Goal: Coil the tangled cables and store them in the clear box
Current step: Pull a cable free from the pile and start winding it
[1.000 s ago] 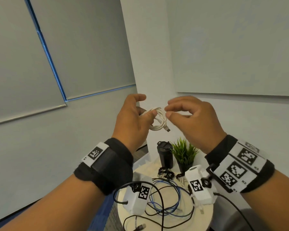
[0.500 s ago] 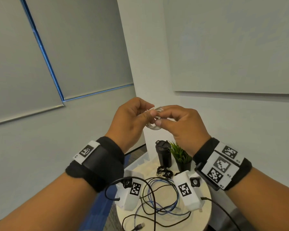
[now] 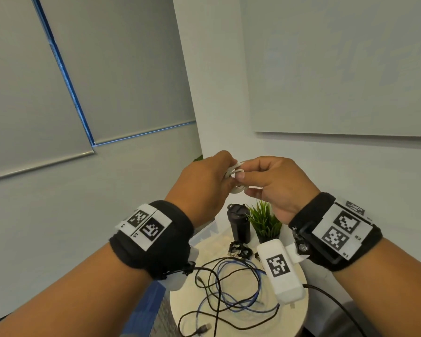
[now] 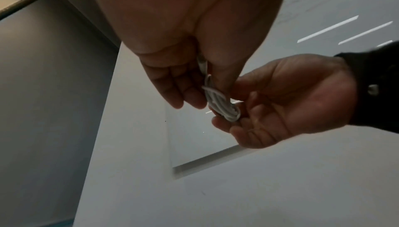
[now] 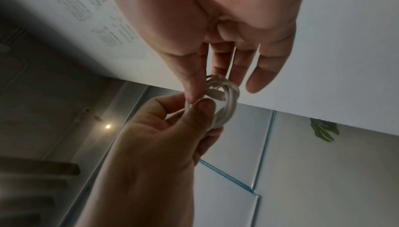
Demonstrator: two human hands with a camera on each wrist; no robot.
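I hold a small white cable coil [image 3: 236, 177] in the air above the table, between both hands. My left hand [image 3: 227, 177] pinches the coil [image 4: 222, 106] between thumb and fingers. My right hand [image 3: 243, 177] grips the coil's [image 5: 224, 97] other side with thumb and forefinger, its other fingers loosely spread. Tangled black and blue cables [image 3: 229, 288] lie loose on the round table [image 3: 299, 302] below. A corner of the clear box [image 3: 208, 233] shows left of the table, mostly hidden behind my left wrist.
A black tumbler [image 3: 240, 226] and a small potted plant [image 3: 265, 223] stand at the table's back edge. Small black clips [image 3: 238, 249] lie in front of them. White walls and grey window blinds close in around the table.
My hands have come together and sunk lower in view. The right hand now pinches the coil, and the loose plug end that hung free a second ago no longer shows.
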